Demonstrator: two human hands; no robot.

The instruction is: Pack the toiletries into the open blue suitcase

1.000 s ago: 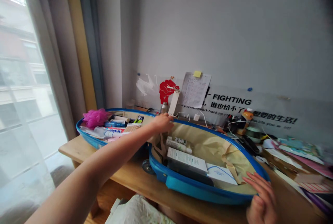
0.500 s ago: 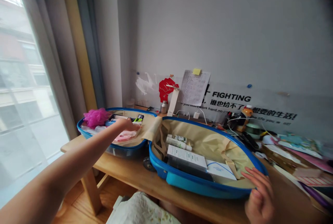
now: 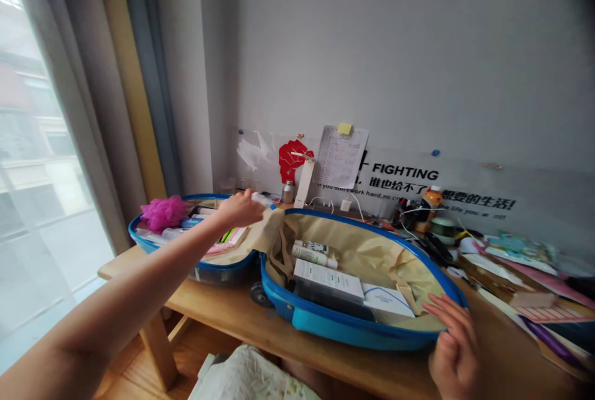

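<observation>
A blue suitcase lies open on the wooden table (image 3: 279, 332), its two halves lined in beige. My left hand (image 3: 239, 208) is raised over the left half (image 3: 139, 237), fingers closed round a white tube (image 3: 263, 200). That half holds a pink bath pouf (image 3: 163, 212), tubes and small packs. My right hand (image 3: 453, 347) rests on the front rim of the right half (image 3: 353, 333), fingers spread. White boxes (image 3: 328, 280) and white bottles (image 3: 312, 253) lie in the right half.
Papers, cables, a bottle and clutter (image 3: 502, 257) cover the table's right side. A FIGHTING poster (image 3: 404, 173) and a pinned sheet hang on the wall. Curtain and window (image 3: 46, 139) stand at left. A pale bag (image 3: 242, 378) sits below the table's front edge.
My left hand went from the suitcase hinge down into the left half, then rose with a white tube in it. My right hand stayed on the right half's rim.
</observation>
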